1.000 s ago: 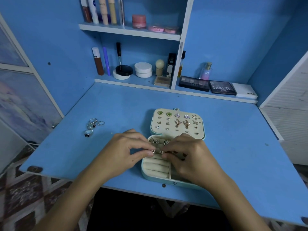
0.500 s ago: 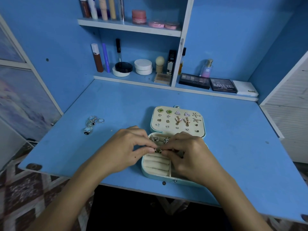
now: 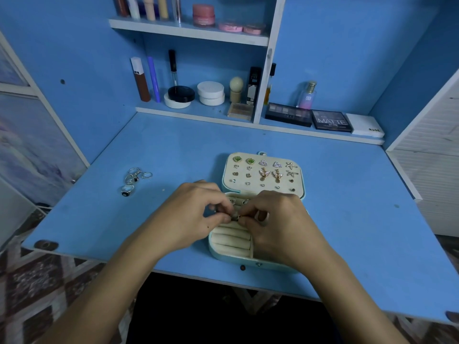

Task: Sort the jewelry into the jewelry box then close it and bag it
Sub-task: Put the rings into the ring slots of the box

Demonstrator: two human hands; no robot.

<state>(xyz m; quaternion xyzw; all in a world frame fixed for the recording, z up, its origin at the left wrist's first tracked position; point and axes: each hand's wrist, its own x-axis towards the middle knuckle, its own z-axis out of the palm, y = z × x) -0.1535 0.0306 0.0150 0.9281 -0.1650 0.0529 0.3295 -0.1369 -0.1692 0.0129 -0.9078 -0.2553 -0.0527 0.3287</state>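
Observation:
A pale green jewelry box (image 3: 224,253) lies open near the table's front edge. Its lid (image 3: 263,175) lies flat behind it, studded with several earrings. Cream ring rolls fill the left half of the base. My left hand (image 3: 191,214) and my right hand (image 3: 280,222) meet over the rolls, and both pinch a small ring (image 3: 234,216) between their fingertips. Two rings sit in the rolls just behind my fingers. My right hand hides the box's right compartments. Several loose rings (image 3: 135,180) lie on the table to the left.
The blue table (image 3: 347,207) ends just in front of the box. Shelves behind hold makeup tubes, round white jars (image 3: 211,93), a perfume bottle (image 3: 306,95) and eyeshadow palettes (image 3: 331,121). No bag is in view.
Both hands stay over the ring rolls, pinching the small ring; only my fingers have shifted slightly. The view has tilted a little.

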